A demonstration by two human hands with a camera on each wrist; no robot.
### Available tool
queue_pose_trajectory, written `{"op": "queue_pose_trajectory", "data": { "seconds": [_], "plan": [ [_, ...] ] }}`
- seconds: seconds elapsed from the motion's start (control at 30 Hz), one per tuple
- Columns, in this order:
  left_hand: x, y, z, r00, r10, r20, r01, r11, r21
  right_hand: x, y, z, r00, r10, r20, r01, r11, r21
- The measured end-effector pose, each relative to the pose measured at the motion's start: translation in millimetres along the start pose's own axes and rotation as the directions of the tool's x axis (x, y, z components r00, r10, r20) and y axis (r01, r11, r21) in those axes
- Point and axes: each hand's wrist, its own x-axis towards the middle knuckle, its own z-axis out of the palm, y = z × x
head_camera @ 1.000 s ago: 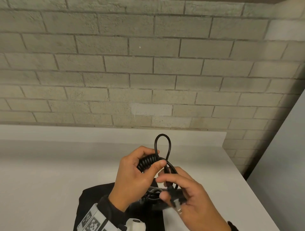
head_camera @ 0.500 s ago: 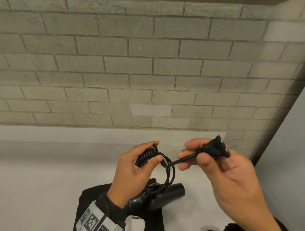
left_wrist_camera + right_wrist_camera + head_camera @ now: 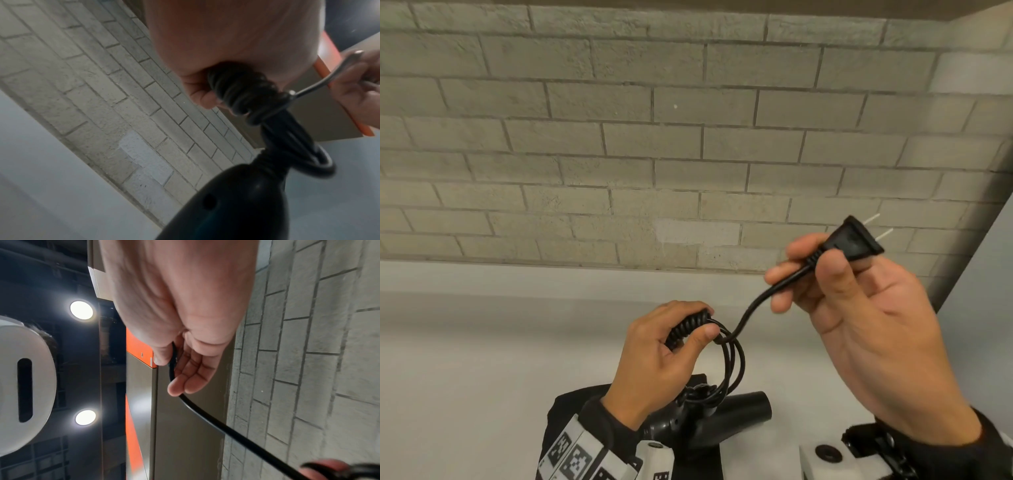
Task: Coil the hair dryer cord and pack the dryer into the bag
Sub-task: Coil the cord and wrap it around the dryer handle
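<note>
My right hand (image 3: 873,329) has lifted the plug (image 3: 854,240) higher, pinching it. My left hand (image 3: 664,356) grips the coiled cord (image 3: 729,359). The dryer (image 3: 722,418) lies on the bag (image 3: 571,407), on the surface (image 3: 482,359).

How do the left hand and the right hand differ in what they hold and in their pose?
The left hand grips the wound part of the cord, fingers curled round it; the right hand pinches the cord just behind the plug. The left hand sits low, above the hair dryer; the right hand is raised higher, with the plug's prongs pointing up and away. Both hold the same black cord.
</note>
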Motion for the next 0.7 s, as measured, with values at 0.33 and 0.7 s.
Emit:
{"op": "queue_pose_trajectory", "data": {
  "seconds": [0.33,0.7],
  "plan": [
    [3.1,0.3,-2.7,0.998,0.046,0.043,-0.044,0.999,-0.031,39.7,-5.3,5.8,0.997,0.067,-0.047,-0.068,0.997,-0.023],
    [2.7,3.2,-9.7,0.982,0.166,0.086,-0.165,0.986,-0.013,74.1,4.7,-3.2,0.985,0.112,-0.131,-0.115,0.993,-0.018]
  ]
}}
